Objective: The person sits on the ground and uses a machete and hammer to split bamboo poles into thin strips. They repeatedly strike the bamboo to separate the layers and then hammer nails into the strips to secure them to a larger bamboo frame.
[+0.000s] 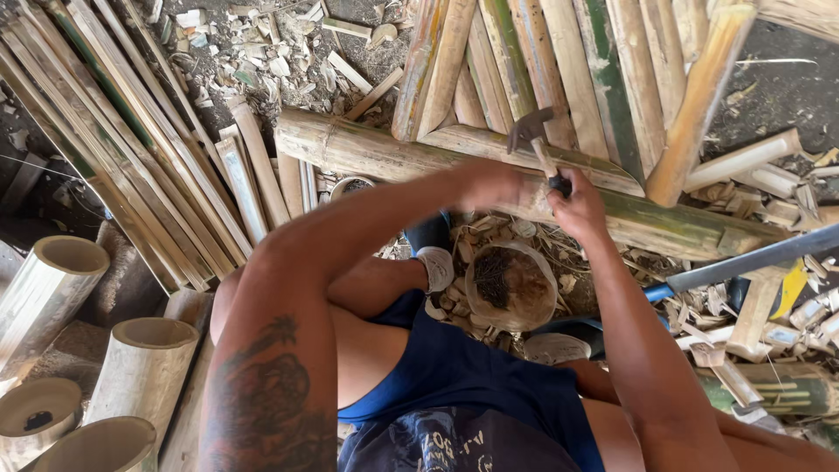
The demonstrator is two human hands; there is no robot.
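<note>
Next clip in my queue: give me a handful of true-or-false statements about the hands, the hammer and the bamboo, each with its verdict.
1. The right hand grips a hammer by its handle. True.
2. The hammer head is raised over the thick bamboo pole lying crosswise. True.
3. The left hand holds a saw. False: it rests at the pole beside the hammer; whether it pinches anything cannot be seen.
4. The cut bamboo tubes stand at the right edge. False: they are at the lower left.
5. A small bowl of dark bits sits below the pole, between the arms. True.
6. The split slats at the left are painted red. False: they are pale tan and green.
</note>
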